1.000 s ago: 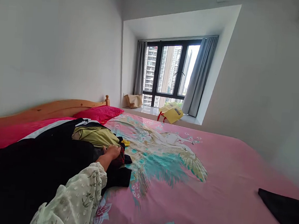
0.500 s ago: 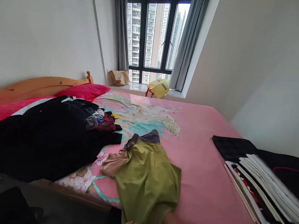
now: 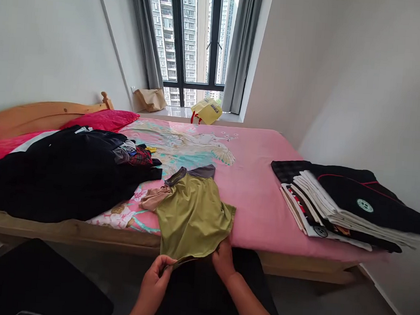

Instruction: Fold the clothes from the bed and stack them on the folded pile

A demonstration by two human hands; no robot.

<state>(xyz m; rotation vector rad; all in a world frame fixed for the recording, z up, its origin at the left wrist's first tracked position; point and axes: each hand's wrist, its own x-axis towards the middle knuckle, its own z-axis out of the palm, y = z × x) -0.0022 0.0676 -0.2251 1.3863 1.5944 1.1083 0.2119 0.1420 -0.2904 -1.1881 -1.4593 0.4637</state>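
Pink bed (image 3: 254, 195): olive shirt (image 3: 194, 214) spread at its near side, hem (image 3: 197, 253) just past the edge. If you pull unevenly, the cloth could skew or slide off. Your left hand (image 3: 156, 277) pinches the hem; your right hand (image 3: 224, 261) is at its other end (fingertips hidden, grip can't be told). Yellow bag (image 3: 209, 113): dark lettering, too small to read. Black garment's (image 3: 357, 183) round badge (image 3: 365, 205): likewise.

L hand (image 3: 157, 278) in thumb-and-finger pinch — R hand (image 3: 224, 261) opp., fingertips mostly hidden — both forearms (image 3: 252, 304) angled in.
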